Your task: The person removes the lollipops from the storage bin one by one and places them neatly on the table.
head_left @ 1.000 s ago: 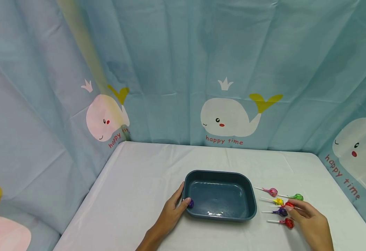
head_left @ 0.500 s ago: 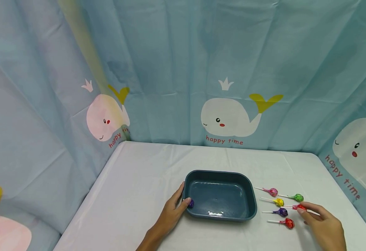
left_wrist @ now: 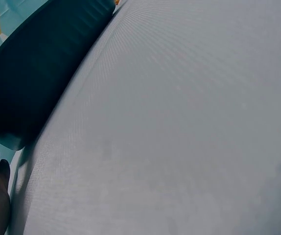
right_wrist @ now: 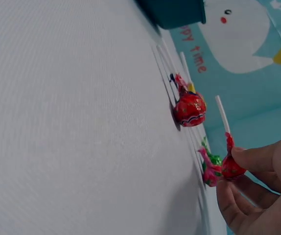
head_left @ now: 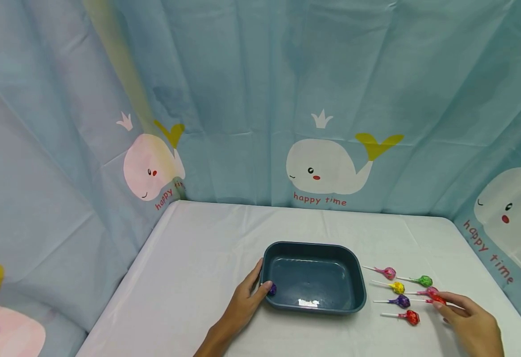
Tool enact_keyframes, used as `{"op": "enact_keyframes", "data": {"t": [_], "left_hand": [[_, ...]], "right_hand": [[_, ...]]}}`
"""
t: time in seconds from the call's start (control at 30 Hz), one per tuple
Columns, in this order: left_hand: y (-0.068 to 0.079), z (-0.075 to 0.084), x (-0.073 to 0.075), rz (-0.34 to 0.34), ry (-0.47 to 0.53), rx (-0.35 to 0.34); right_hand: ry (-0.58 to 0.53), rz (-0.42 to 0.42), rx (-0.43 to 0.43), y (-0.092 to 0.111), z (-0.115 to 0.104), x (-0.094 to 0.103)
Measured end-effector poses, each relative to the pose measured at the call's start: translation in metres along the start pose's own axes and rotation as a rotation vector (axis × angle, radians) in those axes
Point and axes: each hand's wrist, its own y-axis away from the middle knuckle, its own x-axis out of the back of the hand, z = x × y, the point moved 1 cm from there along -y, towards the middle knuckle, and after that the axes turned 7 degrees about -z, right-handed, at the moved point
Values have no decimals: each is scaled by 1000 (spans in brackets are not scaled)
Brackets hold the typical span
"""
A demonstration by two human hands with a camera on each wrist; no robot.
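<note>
A dark blue rectangular tray (head_left: 314, 310) stands mid-table; my left hand (head_left: 244, 302) grips its left side, thumb over the rim. A purple lollipop head (head_left: 272, 290) shows by that thumb tip; whether the hand holds it I cannot tell. My right hand (head_left: 472, 320) pinches a red lollipop (right_wrist: 231, 167) by its head between thumb and fingers, stick pointing left. Just beyond it lies a pink lollipop (head_left: 431, 291). Other lollipops lie to the left: red (head_left: 412, 318), purple (head_left: 403, 301), yellow (head_left: 397, 287), pink (head_left: 389, 273) and green (head_left: 425, 281).
The white-covered table (head_left: 206, 243) extends left of the tray and behind it. A blue curtain (head_left: 242, 99) printed with whales hangs along the back and both sides. Several lollipop sticks point towards the tray's right wall.
My right hand has shifted rightward and slightly nearer with the red lollipop. The pink lollipop beyond it now shows more fully. The left hand and the tray have stayed put.
</note>
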Motion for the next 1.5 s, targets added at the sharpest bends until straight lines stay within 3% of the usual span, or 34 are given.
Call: {"op": "enact_keyframes", "data": {"t": [0.73,1.13,1.5], "left_hand": [[-1,-2,-1,16,-8,-10],[-1,0,-1,4,-7,9],[-1,0,-2,14,-3,16]], "right_hand": [[89,-4,5,-8,11,3],[55,-16,-50,-8,12,6],[20,23,-53,1,2,6]]}}
